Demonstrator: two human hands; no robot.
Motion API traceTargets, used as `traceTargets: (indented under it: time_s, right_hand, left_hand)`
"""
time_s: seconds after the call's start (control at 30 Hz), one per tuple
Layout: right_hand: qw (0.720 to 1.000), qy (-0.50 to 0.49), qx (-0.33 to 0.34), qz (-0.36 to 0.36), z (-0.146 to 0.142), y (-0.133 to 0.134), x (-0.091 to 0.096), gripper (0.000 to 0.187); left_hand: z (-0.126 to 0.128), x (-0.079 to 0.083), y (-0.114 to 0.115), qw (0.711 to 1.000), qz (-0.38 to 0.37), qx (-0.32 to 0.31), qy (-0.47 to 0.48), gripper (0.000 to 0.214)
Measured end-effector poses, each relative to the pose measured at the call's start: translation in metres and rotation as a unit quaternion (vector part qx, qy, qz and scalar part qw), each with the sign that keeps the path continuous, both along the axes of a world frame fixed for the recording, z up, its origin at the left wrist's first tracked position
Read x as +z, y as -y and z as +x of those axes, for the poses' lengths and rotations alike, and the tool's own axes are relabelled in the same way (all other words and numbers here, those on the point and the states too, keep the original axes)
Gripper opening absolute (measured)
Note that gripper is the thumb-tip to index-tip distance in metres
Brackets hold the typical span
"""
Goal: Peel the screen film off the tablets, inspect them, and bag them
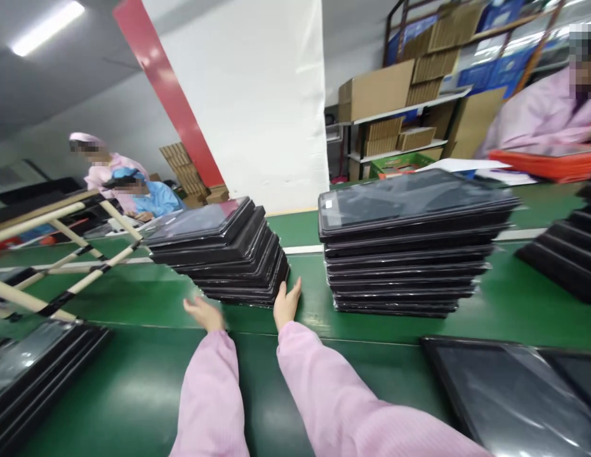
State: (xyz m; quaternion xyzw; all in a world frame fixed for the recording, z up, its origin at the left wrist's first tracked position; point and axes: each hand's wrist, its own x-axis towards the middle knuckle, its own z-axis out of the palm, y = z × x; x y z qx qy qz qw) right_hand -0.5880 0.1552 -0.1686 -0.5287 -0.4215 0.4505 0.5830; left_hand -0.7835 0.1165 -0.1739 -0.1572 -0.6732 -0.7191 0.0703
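Ahead of me a stack of black flat-screen panels [228, 254] stands on the green bench, its layers edged with clear film and its upper ones jutting out to the left. My left hand [204, 313] is at the stack's lower left front, fingers spread, slightly blurred. By the lower right corner is my right hand [286, 304], thumb and fingers apart; whether it touches the panels I cannot tell. Neither hand grips anything. To the right stands a second, wider stack of the same panels [404, 254], with a small white sticker on its top screen.
More panels lie at the lower right [509, 393] and lower left [33, 374]. Another dark stack [571, 247] is at the right edge. A cream pipe rack [61, 254] stands left. Co-workers sit beyond the bench [314, 374], one beside red trays [547, 165].
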Motion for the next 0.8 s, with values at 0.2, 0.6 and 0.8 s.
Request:
traceTargets:
  time_s: [0.2,0.6,0.8]
  right_hand:
    - [0.991,0.124,0.033,0.049,0.011,0.061,0.004,0.065]
    - [0.873,0.338,0.345,-0.071,0.087,0.154,0.103,0.059]
    - [0.864,0.319,0.390,-0.019,0.253,0.206,0.155,0.059]
  left_hand:
    - [0.080,0.000,0.053,0.995,-0.075,-0.013,-0.064,0.071]
    - [0.118,-0.001,0.101,0.980,-0.164,-0.097,-0.056,0.073]
    - [0.119,0.007,0.116,0.969,-0.198,-0.134,-0.063,0.079]
